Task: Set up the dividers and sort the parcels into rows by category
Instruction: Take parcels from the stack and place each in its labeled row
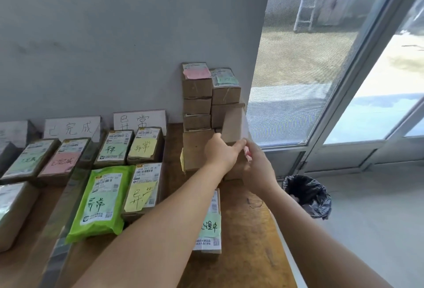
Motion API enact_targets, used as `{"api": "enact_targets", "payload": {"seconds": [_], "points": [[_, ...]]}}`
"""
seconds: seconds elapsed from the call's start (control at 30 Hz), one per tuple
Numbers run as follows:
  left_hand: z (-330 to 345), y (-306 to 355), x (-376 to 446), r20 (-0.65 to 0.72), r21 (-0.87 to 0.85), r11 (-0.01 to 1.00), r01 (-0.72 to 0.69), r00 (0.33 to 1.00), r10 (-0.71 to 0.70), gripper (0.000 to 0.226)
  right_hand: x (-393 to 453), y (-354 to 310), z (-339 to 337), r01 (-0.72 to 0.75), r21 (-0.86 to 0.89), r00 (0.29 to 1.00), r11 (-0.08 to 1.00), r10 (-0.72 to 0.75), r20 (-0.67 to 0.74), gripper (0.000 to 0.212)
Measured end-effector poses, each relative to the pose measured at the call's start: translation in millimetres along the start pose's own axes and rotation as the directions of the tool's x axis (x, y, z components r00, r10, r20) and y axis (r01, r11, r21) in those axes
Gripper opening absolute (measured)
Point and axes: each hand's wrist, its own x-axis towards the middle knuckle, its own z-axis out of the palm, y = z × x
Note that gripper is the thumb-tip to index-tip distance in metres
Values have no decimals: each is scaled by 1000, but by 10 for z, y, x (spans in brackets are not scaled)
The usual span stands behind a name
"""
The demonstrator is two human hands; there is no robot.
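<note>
Both the left hand (221, 150) and right hand (257, 168) grip a tilted parcel (232, 125); sorted rows (110, 166) lie to their left, the stack (197, 95) beyond remains.

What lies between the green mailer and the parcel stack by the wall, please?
In the head view, a brown parcel with a yellow note lies right beside the green mailer; beyond it, bare table runs to the stack.

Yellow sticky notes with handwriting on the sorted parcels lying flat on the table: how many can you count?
2: one yellow note on the back box by the sign, one yellow note on the box in front. A yellow edge by the stack may be another.
</note>
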Motion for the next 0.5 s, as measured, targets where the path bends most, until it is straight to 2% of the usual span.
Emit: {"api": "enact_targets", "payload": {"seconds": [0.1, 0.2, 0.3, 0.43, 0.5], "points": [[-13, -84, -79, -68, -128, 989, 74, 994, -83, 53, -118, -32, -71, 104, 15, 995, 994, -104, -14, 65], [-67, -194, -218, -40, -220, 967, 128, 989, -140, 52, -265, -33, -92, 147, 86, 987, 985, -141, -79, 55], [-119, -295, -379, 46, -362, 916, 176, 984, -171, 46, -370, -23, -105, 17, 171, 973, 985, 23, -228, 34], [-154, -347, -669, 147, -529, 812, 245, 969, -197, 36, -556, -75, -112, -183, 420, 955, 889, 262, -138, 45], [-163, -385, -808, 156, -514, 825, 236, 971, -181, 36, -665, -100, -110, -224, 550, 944, 804, 319, -81, 40]]}}
